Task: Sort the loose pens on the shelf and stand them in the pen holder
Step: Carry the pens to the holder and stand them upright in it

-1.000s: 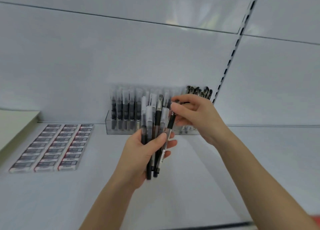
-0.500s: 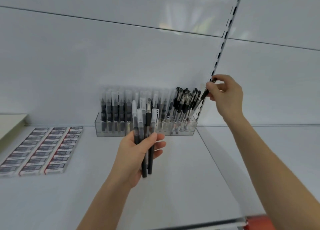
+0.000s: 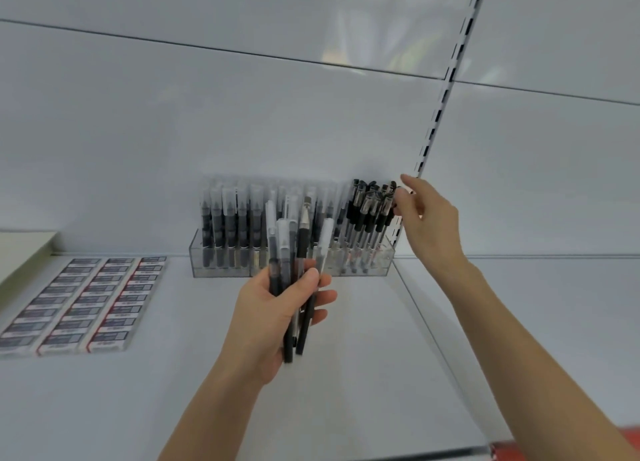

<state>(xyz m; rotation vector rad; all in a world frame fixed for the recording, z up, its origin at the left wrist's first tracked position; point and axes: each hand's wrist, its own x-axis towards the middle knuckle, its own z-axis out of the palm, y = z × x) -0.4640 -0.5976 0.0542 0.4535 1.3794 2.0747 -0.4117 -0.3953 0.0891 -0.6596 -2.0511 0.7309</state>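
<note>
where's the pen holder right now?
Head view, centre: pen holder at the back of the shelf against the wall, right of the small boxes, the right hand at its right end.

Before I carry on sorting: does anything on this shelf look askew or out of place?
Nothing spilled or damaged. The black-capped pens at the right end of the pen holder lean and bunch unevenly, unlike the upright frosted-capped pens further left. The right hand is at them.

Hard to tell
My right fingers (image 3: 407, 200) blur against the black pens (image 3: 369, 206), grip unclear; labels on the small boxes (image 3: 83, 308) are unreadable.
</note>
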